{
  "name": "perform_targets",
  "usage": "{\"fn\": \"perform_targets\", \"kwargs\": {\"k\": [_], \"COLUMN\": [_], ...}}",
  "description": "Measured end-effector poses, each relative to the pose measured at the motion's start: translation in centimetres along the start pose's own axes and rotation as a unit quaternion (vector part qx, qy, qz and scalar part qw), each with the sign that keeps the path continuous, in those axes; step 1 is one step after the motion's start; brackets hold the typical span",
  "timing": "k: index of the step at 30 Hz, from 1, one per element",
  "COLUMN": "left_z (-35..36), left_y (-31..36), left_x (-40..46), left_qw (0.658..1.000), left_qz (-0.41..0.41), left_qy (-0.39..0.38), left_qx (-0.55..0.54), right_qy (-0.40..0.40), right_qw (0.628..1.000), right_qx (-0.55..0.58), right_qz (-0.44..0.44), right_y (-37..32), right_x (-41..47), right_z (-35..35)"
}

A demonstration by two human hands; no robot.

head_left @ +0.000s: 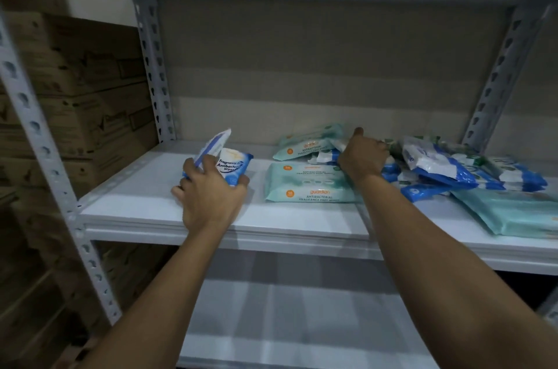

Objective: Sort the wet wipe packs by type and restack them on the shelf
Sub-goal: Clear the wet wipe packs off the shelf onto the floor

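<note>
left hand [208, 190] grips blue wipe pack [232, 168] on shelf [136, 208] | right hand [362, 157] in mixed pile [447, 166], fingers hidden, grip unclear | teal packs [308, 184] between the hands

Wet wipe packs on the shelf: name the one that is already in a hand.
The small blue-and-white pack at the shelf's left end, held in the left hand. It sits apart from the green packs and the blue heap further right.
</note>
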State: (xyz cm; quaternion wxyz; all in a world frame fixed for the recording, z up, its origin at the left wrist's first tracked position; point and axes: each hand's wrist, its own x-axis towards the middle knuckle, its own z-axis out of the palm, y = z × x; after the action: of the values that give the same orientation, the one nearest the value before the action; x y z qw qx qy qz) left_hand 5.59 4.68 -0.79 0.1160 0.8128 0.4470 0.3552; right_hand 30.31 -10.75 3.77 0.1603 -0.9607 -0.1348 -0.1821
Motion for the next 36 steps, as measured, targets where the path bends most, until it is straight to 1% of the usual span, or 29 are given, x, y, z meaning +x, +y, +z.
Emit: {"fn": "perform_targets", "kwargs": {"k": [2, 3, 4, 7, 9, 11, 13, 16, 18, 19, 20, 22, 23, 24, 26, 28, 29, 32, 34, 36], "left_z": [0.0, 0.0, 0.0, 0.2, 0.4, 0.5, 0.4, 0.0, -0.3, -0.4, -0.5, -0.6, -0.6, -0.5, -0.3, 0.0, 0.2, 0.6, 0.5, 0.3], "left_y": [-0.2, -0.2, -0.3, -0.2, -0.2, -0.2, -0.2, 0.0, 0.2, 0.3, 0.3, 0.2, 0.1, 0.1, 0.0, -0.2, -0.2, -0.1, 0.1, 0.1], "left_x": [-0.3, -0.3, -0.3, 0.0, 0.2, 0.3, 0.2, 0.1, -0.2, -0.3, -0.4, -0.5, -0.5, -0.4, -0.2, 0.1, 0.2, 0.3, 0.3, 0.2], "left_qw": [0.999, 0.998, 0.999, 0.998, 0.997, 0.996, 0.996, 0.999, 1.0, 0.999, 0.999, 0.999, 0.999, 0.999, 0.999, 0.999, 0.999, 0.997, 0.998, 0.999], "left_qz": [-0.005, -0.013, -0.023, -0.032, -0.031, -0.03, -0.027, -0.024, -0.026, -0.03, -0.033, -0.033, -0.031, -0.032, -0.031, -0.026, -0.022, -0.02, -0.03, -0.039], "left_qy": [0.042, 0.051, 0.048, -0.004, -0.027, -0.033, -0.026, -0.015, -0.014, -0.012, -0.007, 0.005, 0.006, 0.004, -0.002, -0.013, -0.019, -0.031, -0.033, -0.028], "left_qx": [-0.026, -0.023, -0.007, 0.052, 0.068, 0.079, 0.075, 0.035, 0.005, -0.01, -0.023, -0.033, -0.029, -0.022, -0.003, 0.025, 0.04, 0.066, 0.051, 0.016], "right_qy": [-0.02, -0.031, -0.045, -0.069, -0.073, -0.075, -0.06, 0.011, 0.055, 0.06, 0.039, -0.066, -0.12, -0.157, -0.211, -0.25, -0.254, -0.245, -0.259, -0.282], "right_qw": [0.999, 0.998, 0.996, 0.994, 0.995, 0.997, 0.997, 0.993, 0.987, 0.982, 0.977, 0.956, 0.94, 0.928, 0.913, 0.904, 0.907, 0.918, 0.919, 0.918], "right_qx": [-0.029, -0.046, -0.058, -0.067, -0.053, -0.012, 0.044, 0.115, 0.12, 0.112, 0.097, 0.046, 0.036, 0.053, 0.148, 0.192, 0.182, 0.091, 0.064, 0.063], "right_qz": [0.03, 0.043, 0.05, 0.054, 0.036, 0.015, 0.003, -0.019, -0.09, -0.139, -0.189, -0.283, -0.317, -0.335, -0.317, -0.289, -0.283, -0.298, -0.291, -0.269], "right_y": [-0.1, 0.0, 0.2, 0.7, 1.0, 1.4, 2.0, 2.6, 2.4, 2.1, 1.7, 1.0, 1.2, 1.6, 2.7, 3.4, 3.6, 2.9, 2.5, 2.3], "right_x": [-0.3, -0.3, -0.2, 0.1, 0.2, 0.4, 0.5, 0.0, -1.4, -2.5, -3.7, -6.2, -7.3, -7.8, -7.9, -7.3, -7.0, -6.5, -6.5, -6.8], "right_z": [-0.3, -0.4, -0.5, -1.0, -1.5, -2.0, -2.7, -4.1, -5.4, -6.0, -6.5, -6.4, -6.0, -5.7, -6.0, -6.8, -6.8, -5.9, -5.5, -5.7]}}
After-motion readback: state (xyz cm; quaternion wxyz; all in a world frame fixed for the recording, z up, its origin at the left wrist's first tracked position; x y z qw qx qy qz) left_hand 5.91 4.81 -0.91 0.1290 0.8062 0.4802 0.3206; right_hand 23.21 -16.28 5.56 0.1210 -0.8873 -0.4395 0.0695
